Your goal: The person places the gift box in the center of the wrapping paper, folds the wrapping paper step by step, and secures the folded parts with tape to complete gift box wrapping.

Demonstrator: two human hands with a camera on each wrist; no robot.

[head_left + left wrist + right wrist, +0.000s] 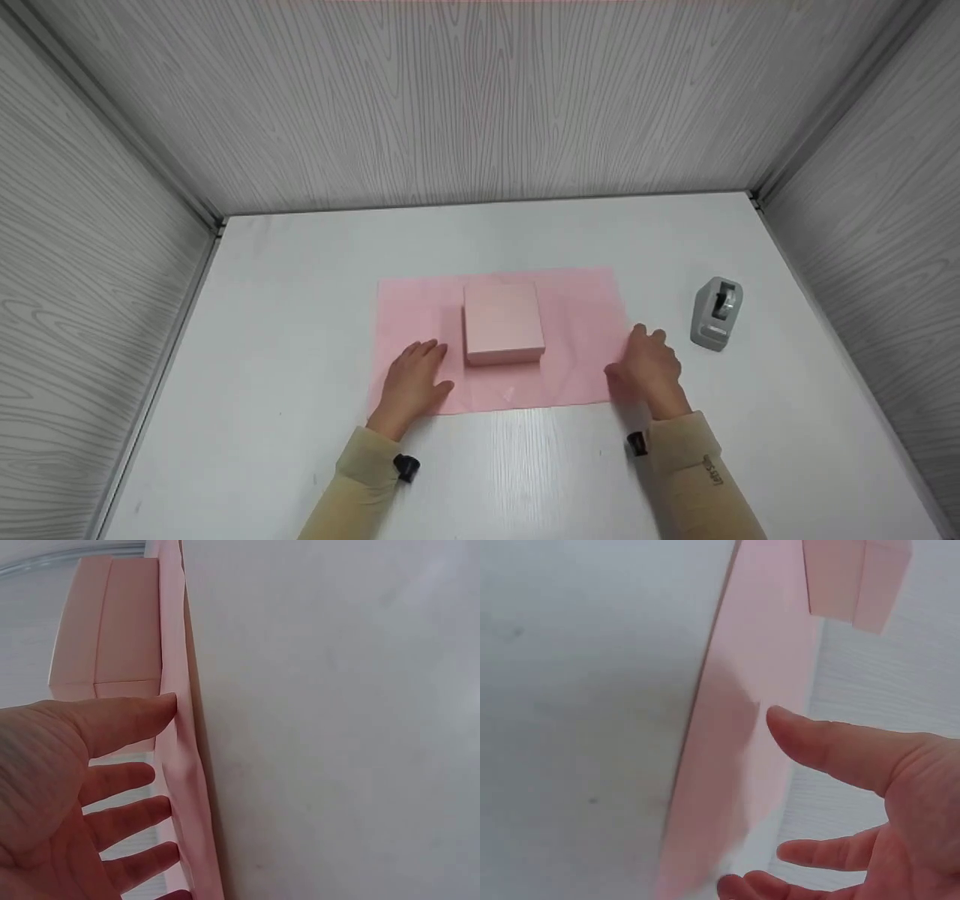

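A pale pink lidded box [502, 319] stands on a flat sheet of pink paper [577, 330] in the middle of the table. My left hand [411, 381] rests on the left part of the sheet, fingers spread; in the left wrist view its thumb and fingertips touch the paper [184, 787] beside the box [127, 622]. At the sheet's right edge is my right hand [649, 369]. The right wrist view shows its thumb apart from the fingers, just above the paper [720, 742], with nothing held between them.
A grey tape dispenser [716, 315] stands to the right of the sheet, beyond my right hand. The white table [300, 315] is bounded by grey wood-grain panels [480, 105] at the back and both sides.
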